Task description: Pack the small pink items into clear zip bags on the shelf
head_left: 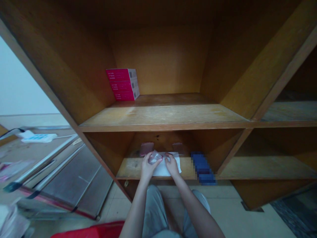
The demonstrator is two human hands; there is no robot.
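My left hand is closed around a crumpled piece of clear plastic, perhaps a small bag, over the lower shelf. Close to its right, my right hand has its fingers bent together; what they hold, if anything, is too small to make out. Beneath both hands lies a white sheet, flat on the shelf board. Behind my left hand sits a small pinkish packet, and a thin clear packet lies behind my right hand.
Three stacked pink boxes stand at the left of the upper shelf. A blurred-out dark blue object lies right of the sheet. At the left are a metal-framed cart and a power strip. Something red is on the floor.
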